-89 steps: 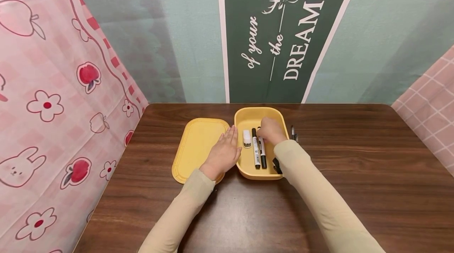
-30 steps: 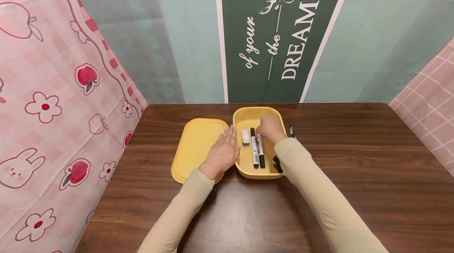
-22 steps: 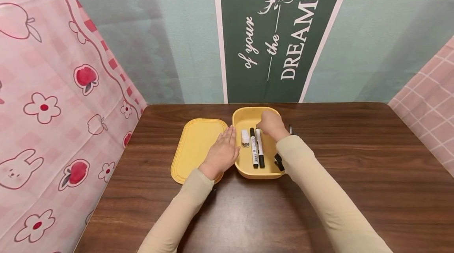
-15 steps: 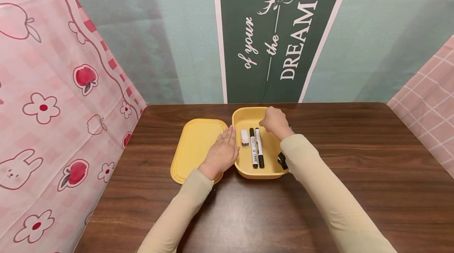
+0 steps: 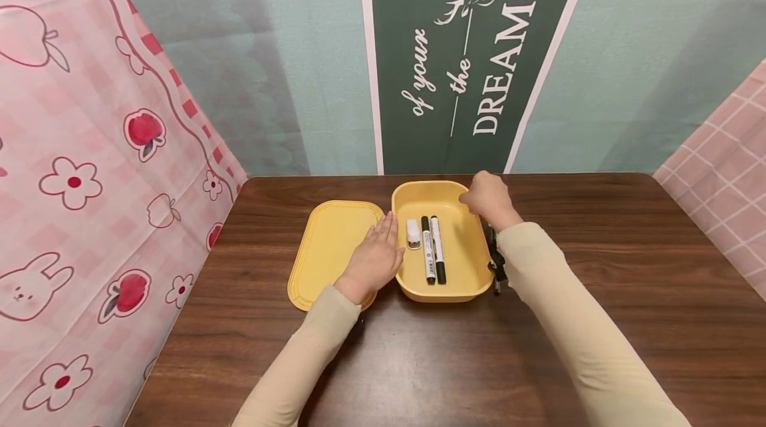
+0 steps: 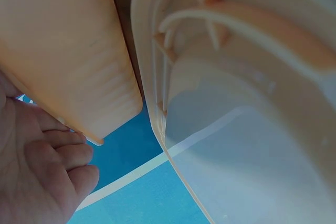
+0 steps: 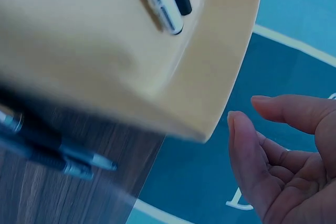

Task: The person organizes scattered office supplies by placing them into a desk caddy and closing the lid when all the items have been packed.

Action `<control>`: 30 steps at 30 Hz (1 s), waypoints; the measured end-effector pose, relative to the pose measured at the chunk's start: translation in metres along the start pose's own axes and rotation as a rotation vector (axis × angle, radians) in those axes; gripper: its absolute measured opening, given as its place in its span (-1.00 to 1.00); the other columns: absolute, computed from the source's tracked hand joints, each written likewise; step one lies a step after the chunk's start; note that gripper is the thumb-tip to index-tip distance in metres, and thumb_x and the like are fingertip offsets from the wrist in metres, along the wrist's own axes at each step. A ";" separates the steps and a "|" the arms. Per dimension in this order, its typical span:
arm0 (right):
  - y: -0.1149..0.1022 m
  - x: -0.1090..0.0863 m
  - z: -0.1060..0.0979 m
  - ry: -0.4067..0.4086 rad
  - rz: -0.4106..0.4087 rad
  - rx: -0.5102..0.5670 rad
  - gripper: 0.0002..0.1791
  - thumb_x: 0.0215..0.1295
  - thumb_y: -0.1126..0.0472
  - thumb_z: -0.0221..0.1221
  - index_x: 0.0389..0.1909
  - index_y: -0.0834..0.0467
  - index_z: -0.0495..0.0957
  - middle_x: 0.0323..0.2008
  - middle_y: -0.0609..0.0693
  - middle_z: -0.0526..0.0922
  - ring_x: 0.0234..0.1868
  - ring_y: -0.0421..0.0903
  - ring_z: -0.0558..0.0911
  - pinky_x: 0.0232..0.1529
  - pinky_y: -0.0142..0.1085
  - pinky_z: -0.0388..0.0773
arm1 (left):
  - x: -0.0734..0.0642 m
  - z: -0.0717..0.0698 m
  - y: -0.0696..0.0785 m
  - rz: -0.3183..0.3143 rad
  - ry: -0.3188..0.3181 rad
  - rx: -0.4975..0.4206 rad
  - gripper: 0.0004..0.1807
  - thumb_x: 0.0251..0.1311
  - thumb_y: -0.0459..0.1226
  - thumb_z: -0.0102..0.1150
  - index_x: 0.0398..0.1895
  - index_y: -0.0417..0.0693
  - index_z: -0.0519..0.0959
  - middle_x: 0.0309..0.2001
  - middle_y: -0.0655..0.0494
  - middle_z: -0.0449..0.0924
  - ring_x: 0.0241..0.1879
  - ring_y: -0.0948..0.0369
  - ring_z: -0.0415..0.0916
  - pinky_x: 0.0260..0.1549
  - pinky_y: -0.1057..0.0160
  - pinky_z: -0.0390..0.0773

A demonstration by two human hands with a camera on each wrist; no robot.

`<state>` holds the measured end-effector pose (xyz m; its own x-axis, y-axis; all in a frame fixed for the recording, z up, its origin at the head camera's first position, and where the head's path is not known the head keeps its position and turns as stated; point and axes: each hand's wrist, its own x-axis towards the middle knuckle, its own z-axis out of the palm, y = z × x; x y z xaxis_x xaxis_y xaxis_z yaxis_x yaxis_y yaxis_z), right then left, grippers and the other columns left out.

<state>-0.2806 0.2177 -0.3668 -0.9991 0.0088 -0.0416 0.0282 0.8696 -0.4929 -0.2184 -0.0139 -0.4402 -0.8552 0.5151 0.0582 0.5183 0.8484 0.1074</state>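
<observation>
A yellow box (image 5: pixel 463 261) holds two black-and-white markers, the left marker (image 5: pixel 428 251) and the right marker (image 5: pixel 439 251), lying side by side. Left of them is a small white-capped container (image 5: pixel 413 233). My left hand (image 5: pixel 374 255) rests at the box's left side, fingers straight, and overlaps the yellow lid (image 5: pixel 332 247) in the head view. Over the box's far right corner is my right hand (image 5: pixel 487 199). The right wrist view shows its thumb and forefinger apart, with nothing between them.
Several dark pens (image 7: pixel 68 156) lie on the wooden table (image 5: pixel 610 281) along the box's right side, partly hidden by the right wrist in the head view. A fabric backdrop (image 5: pixel 323 81) hangs behind the table's far edge.
My right hand has let go of the right marker inside the box and moved up and right, past the far right corner. That marker now lies beside the other. My left hand stays put.
</observation>
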 end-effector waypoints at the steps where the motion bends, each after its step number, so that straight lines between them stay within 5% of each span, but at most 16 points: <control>1: 0.002 0.000 -0.002 -0.001 0.005 0.001 -0.55 0.09 0.34 0.09 -0.93 0.10 0.23 -0.88 -0.02 0.39 -0.83 -0.16 0.36 -0.72 -0.35 0.25 | 0.000 0.000 0.000 0.001 0.001 0.001 -0.32 0.43 -0.11 -0.27 0.42 -0.42 -0.06 0.44 -0.26 -0.09 0.42 -0.04 -0.08 0.35 0.06 0.03; 14: 0.036 -0.004 -0.014 0.001 0.050 0.021 -0.62 0.12 0.30 0.10 -0.88 0.16 0.37 -0.82 0.02 0.45 -0.76 -0.10 0.41 -0.66 -0.30 0.33 | 0.000 -0.001 0.000 -0.002 -0.006 -0.004 -0.32 0.44 -0.12 -0.29 0.42 -0.43 -0.08 0.44 -0.26 -0.10 0.43 -0.04 -0.10 0.36 0.06 0.00; 24: 0.062 -0.004 -0.012 -0.007 0.068 -0.019 -0.72 -0.08 0.34 0.05 -0.90 0.19 0.40 -0.89 -0.04 0.35 -0.78 -0.10 0.34 -0.69 -0.31 0.27 | 0.002 -0.001 0.000 0.002 -0.010 0.004 -0.32 0.44 -0.12 -0.28 0.41 -0.43 -0.07 0.44 -0.26 -0.12 0.43 -0.04 -0.10 0.35 0.05 0.03; 30: 0.071 -0.006 -0.009 -0.055 0.100 -0.026 -0.68 0.05 0.31 0.06 -0.86 0.19 0.37 -0.82 0.04 0.47 -0.72 -0.07 0.43 -0.63 -0.29 0.33 | 0.002 -0.001 0.000 0.001 -0.002 0.003 -0.32 0.44 -0.12 -0.27 0.42 -0.43 -0.07 0.44 -0.27 -0.11 0.42 -0.05 -0.08 0.35 0.06 0.03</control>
<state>-0.2729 0.2843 -0.3935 -0.9881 0.0692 -0.1376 0.1257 0.8784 -0.4610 -0.2200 -0.0133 -0.4396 -0.8548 0.5159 0.0563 0.5189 0.8485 0.1041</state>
